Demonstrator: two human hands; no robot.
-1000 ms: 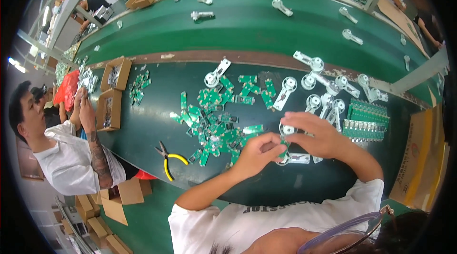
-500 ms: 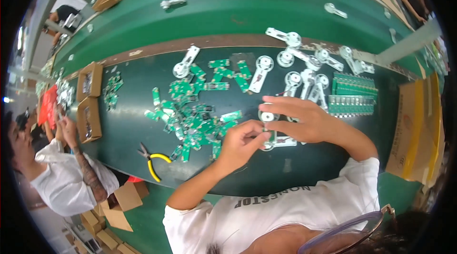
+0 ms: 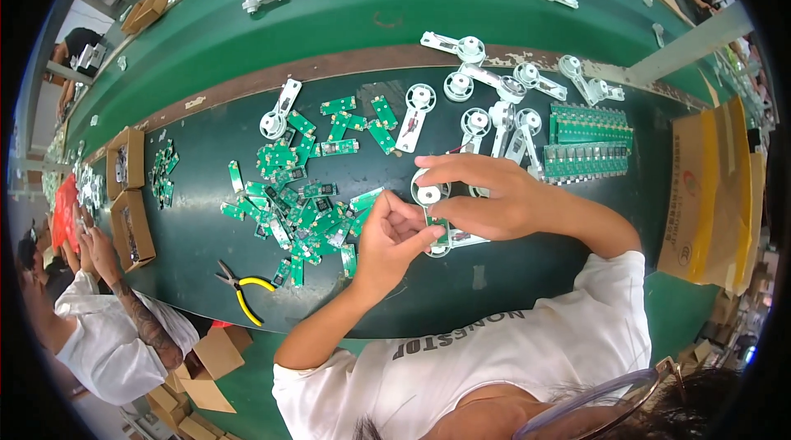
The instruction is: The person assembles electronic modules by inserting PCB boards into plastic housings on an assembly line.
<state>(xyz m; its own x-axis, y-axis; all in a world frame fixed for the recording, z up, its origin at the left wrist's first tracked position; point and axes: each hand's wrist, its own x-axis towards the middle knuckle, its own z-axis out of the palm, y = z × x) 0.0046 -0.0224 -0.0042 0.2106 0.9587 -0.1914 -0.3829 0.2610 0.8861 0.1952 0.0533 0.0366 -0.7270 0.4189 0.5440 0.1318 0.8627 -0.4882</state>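
The person had both hands over the dark green table, busy with one white part (image 3: 429, 193) that had a round end like a little wheel. The part was just in front of the person, right between the hands. The left hand (image 3: 389, 236) had its fingers curled in, and its thumb and fingers pinched the low end of the part, where a bit of green showed. The right hand (image 3: 494, 199) held the round end between its thumb and its long, stretched-out fingers. The fingers hid much of the part, so I could not tell just how the green bit sat in it. Another white piece (image 3: 470, 239) lay on the table, partly under the hands. To the left was a messy pile of small green boards (image 3: 309, 213). Near the front edge lay pliers (image 3: 246, 283) with yellow handles, their mouth a little open. Past the right hand was a bunch of white arms with round ends (image 3: 503, 114), some on top of others. Beside them were green board sheets (image 3: 587, 161) in neat rows. A big brown box (image 3: 690, 193) stood at the right end. Two small boxes (image 3: 132, 230) were at the left, near a co-worker (image 3: 124, 341) in a white shirt. Behind the table ran a long green belt (image 3: 346, 28) with a few white pieces spread out on it.
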